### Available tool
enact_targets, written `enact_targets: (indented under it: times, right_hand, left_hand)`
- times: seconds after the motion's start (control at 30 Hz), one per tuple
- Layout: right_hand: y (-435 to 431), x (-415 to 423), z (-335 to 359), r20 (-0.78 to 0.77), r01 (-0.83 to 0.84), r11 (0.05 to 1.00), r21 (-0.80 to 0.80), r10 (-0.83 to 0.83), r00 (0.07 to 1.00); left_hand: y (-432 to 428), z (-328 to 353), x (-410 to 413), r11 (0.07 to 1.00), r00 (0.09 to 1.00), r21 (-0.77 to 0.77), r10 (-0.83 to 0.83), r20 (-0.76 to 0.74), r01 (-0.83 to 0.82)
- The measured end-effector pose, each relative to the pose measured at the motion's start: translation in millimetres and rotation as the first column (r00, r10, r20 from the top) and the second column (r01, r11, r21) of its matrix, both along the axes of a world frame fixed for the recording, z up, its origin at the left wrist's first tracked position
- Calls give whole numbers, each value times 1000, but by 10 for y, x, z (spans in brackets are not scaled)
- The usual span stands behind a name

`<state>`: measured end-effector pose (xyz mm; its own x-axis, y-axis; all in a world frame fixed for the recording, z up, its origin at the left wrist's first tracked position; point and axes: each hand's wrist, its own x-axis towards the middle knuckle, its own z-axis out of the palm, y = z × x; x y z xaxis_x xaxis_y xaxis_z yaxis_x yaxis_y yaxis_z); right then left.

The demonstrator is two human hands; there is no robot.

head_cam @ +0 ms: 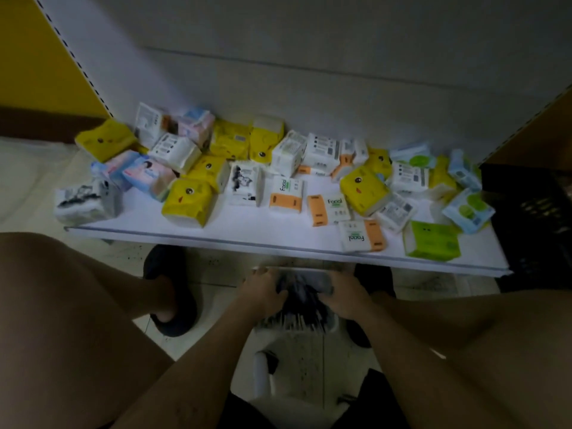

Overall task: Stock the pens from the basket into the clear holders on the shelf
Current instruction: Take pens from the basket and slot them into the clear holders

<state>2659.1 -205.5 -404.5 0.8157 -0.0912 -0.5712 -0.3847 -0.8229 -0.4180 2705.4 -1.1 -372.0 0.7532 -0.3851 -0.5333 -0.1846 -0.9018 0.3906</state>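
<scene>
Both sides grip: my left hand (263, 292) and right hand (346, 297) curl fingers round a blurred bundle of dark slim pens (305, 301) between them, in the pale plastic basket (333, 325) on the floor, nearer than the white flat shelf (247, 226). Pens run near-to-far; no clear holders show.

L grip (263, 293), R grip (344, 295) hold pens (305, 306) below shelf (247, 226).
</scene>
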Motion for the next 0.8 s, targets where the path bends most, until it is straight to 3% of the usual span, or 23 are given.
enact_targets:
  times: [0.2, 0.37, 0.63, 0.8]
  right_hand:
    - [-18, -15, -190, -178, -37, 999, -1, 36, 983]
    - [85, -60, -500, -308, -104, 994, 21, 106, 946]
    - [10, -26, -781, -381, -95, 995, 42, 104, 919]
    - [15, 86, -898, -296, -64, 998, 20, 67, 953]
  left_hand:
    - [-33, -518, 56, 998, 986, 51, 41, -162, -34]
    - [-148, -836, 102, 996, 963, -2, 81, -256, -85]
    - [-117, -1129, 32, 992, 926, 31, 125, -355, -123]
    - [-201, -1185, 101, 992, 940, 76, 121, -318, -102]
